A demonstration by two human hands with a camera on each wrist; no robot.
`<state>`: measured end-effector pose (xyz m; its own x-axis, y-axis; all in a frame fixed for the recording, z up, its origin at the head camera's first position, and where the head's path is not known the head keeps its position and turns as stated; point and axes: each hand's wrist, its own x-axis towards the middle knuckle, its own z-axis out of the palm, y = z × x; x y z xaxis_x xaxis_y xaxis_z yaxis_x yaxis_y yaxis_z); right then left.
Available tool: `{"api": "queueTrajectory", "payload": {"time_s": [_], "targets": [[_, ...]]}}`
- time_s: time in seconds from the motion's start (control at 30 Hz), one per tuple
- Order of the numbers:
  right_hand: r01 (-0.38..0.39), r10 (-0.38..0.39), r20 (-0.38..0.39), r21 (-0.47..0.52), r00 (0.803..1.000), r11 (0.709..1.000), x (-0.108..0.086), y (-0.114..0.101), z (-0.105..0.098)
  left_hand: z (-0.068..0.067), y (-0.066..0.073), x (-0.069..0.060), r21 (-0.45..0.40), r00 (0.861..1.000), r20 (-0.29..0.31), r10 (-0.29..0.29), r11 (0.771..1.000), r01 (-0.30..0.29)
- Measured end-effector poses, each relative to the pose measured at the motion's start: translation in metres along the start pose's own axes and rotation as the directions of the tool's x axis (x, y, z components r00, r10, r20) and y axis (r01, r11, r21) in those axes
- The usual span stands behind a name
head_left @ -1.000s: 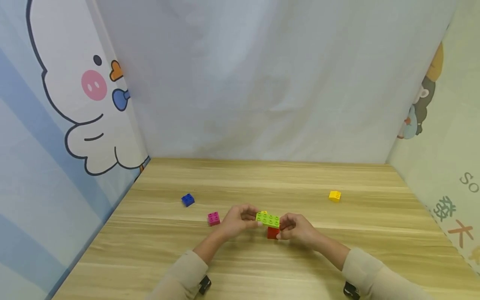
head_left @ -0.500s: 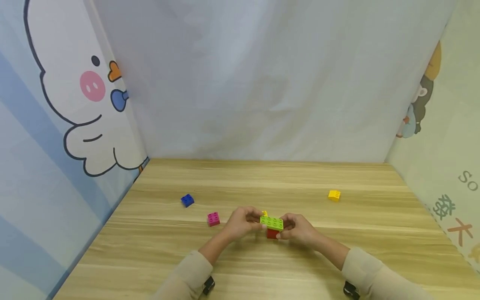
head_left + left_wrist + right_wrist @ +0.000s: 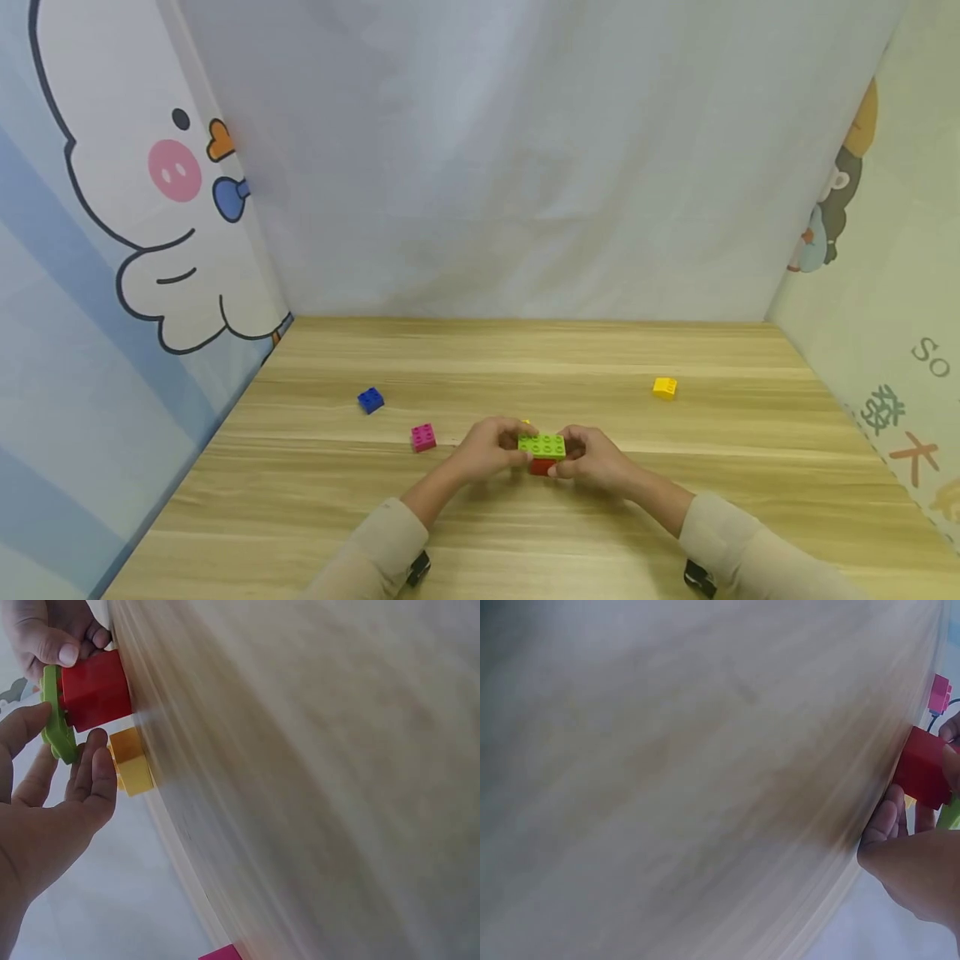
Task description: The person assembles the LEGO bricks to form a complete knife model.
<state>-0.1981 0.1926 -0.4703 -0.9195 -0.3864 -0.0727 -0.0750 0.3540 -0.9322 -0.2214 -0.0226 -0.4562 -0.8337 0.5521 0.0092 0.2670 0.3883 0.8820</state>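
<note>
A light green brick [image 3: 542, 446] with studs lies over a red brick [image 3: 542, 467]; in the left wrist view the green brick [image 3: 58, 716] looks slightly tilted against the red brick [image 3: 96, 690]. The left hand [image 3: 487, 451] pinches the green brick's left end between thumb and fingers. At the right side, the right hand [image 3: 596, 458] grips the red brick, its thumb on the near face. In the right wrist view the red brick [image 3: 922, 767] stands on the table by the right hand [image 3: 915, 862]. A yellow brick [image 3: 131, 761] stands just behind, mostly hidden in the head view.
On the wooden table [image 3: 480, 358], a blue brick [image 3: 371, 400] and a magenta brick [image 3: 423, 437] lie to the left of the hands. Another yellow brick [image 3: 664, 388] lies at the back right. A pale curtain [image 3: 510, 167] hangs behind the table.
The left hand has moved the green brick a little right and down, over the red brick. The right hand has kept its grip on the red brick. The head view has shifted slightly.
</note>
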Motion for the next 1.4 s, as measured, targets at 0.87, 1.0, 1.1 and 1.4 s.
{"api": "queueTrajectory", "payload": {"time_s": [0.87,1.0,1.1,1.4], "targets": [[0.017,-0.016,0.007,-0.047,1.0,0.999,0.002,0.0,0.005,0.001,0.006,0.009,0.271,0.993,0.043,0.113,0.955,-0.12],[0.031,-0.031,0.002,-0.071,1.0,0.997,0.004,0.003,0.006,-0.001,0.008,0.009,0.278,0.992,0.055,0.114,0.952,-0.125],[0.028,-0.029,0.0,-0.066,1.0,0.997,0.004,0.003,0.006,-0.001,0.011,0.009,0.283,0.99,0.077,0.12,0.949,-0.137],[0.03,-0.034,-0.031,-0.121,0.999,0.992,0.002,-0.003,0.005,-0.003,0.011,0.014,0.335,0.99,0.094,0.105,0.933,-0.131]]}}
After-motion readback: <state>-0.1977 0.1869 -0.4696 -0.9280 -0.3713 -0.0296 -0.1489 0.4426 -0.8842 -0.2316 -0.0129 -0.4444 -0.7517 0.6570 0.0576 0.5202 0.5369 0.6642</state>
